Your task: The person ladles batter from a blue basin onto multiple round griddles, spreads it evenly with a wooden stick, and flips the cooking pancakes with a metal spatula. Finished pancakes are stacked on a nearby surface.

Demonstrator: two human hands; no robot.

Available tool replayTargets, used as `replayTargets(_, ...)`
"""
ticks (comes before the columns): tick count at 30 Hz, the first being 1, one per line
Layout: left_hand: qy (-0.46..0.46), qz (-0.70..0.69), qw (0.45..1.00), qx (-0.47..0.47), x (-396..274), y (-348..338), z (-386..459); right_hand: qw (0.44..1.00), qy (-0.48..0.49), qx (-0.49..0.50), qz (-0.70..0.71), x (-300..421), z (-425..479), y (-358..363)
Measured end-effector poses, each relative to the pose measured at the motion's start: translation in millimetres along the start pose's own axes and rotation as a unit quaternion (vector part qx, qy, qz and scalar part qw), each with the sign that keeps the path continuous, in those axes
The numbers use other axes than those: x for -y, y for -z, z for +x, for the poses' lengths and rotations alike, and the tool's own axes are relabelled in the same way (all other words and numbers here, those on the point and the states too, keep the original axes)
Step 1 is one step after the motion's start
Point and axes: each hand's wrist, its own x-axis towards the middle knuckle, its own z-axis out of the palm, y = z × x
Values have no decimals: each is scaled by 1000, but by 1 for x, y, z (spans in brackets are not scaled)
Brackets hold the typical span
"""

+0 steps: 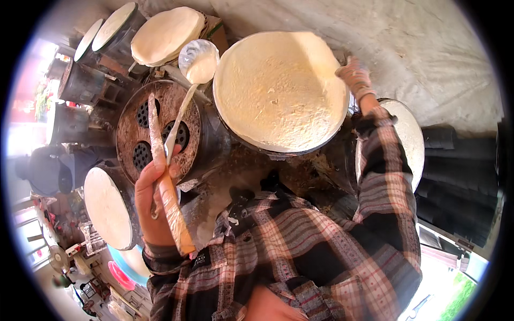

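Note:
My bare left hand [151,204] is closed around a long flat wooden scraper [172,204], its lower part wrapped in clear film and its upper blade coated with dried batter. The same hand holds the pale handle of a ladle [202,68], whose bowl has whitish batter in it. In front of me a large round pancake [281,92] covers a round griddle [277,153]. At the pancake's right edge is my right hand [355,78] in a striped glove. Its fingers are blurred, and whether they grip the edge cannot be told.
Beneath my left hand stands a drum stove [124,140] with several perforated coal briquettes. A pancake stack [168,36] lies behind it. Other round griddles stand at the right [405,132] and lower left [107,208]. A person [52,170] is at far left. Creased sheeting [417,56] covers the far side.

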Motion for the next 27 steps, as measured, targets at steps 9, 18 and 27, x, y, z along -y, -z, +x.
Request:
replayTargets(9,-98,92,989,-55,-38,31,-1,938,1,26,346,24,-36,-15)
replayTargets(18,-150,261,952,59,-107,57,-72,721,22,-36,691,58,-62,121)
replayTargets(27,-78,329,941,17,-118,101,-73,592,-338,-96,726,22,-259,-92)
